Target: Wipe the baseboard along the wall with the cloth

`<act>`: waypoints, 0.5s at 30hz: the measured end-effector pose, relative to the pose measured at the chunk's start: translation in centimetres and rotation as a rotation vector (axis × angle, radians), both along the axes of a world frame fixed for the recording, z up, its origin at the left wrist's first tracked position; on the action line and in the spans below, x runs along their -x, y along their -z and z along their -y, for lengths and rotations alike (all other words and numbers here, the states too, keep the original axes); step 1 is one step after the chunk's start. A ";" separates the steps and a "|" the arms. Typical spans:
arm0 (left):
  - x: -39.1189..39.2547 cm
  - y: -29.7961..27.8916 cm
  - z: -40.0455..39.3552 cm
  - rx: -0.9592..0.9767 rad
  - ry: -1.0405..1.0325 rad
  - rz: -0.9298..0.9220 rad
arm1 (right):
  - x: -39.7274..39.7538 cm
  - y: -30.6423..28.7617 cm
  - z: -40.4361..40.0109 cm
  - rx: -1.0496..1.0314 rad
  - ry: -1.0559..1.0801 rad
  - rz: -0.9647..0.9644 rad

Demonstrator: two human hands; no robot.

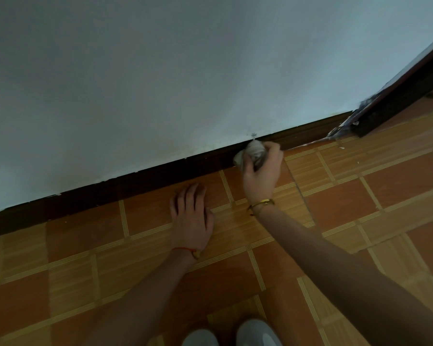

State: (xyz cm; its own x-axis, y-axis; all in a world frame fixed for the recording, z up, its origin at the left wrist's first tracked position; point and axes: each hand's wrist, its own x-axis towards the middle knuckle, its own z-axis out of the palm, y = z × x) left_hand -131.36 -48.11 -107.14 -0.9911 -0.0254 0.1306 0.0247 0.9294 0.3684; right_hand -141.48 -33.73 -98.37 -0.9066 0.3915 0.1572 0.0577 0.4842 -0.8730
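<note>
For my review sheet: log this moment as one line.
stage: wiping | right hand: grips cloth against baseboard | left hand: flat on floor | location: near door frame

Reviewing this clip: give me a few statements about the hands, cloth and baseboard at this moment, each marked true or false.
1. The right hand grips the bunched cloth against the baseboard. True.
2. The left hand also holds a cloth. False: it lies flat on the tiled floor, holding nothing.
3. The baseboard is dark brown under a pale wall. True.
4. The cloth is at the far left end of the baseboard. False: it is right of the middle, toward the door frame.
5. Both wrists are bare. False: a gold bracelet sits on the right wrist and a red string on the left.
</note>
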 end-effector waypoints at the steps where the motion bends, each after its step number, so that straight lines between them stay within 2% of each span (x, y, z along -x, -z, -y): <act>1: 0.0 0.0 0.0 0.001 -0.001 0.004 | -0.5 0.1 0.7 -0.004 -0.042 -0.006; 4: 0.0 -0.1 0.0 0.010 0.000 0.022 | -0.9 0.1 1.1 -0.002 -0.057 -0.015; 10: 0.0 -0.1 0.0 0.006 -0.003 0.050 | 2.8 -1.8 -4.9 0.057 0.232 0.054; 15: 0.1 -0.1 -0.4 0.011 -0.023 0.032 | 1.9 -1.2 -4.0 -0.022 0.049 0.072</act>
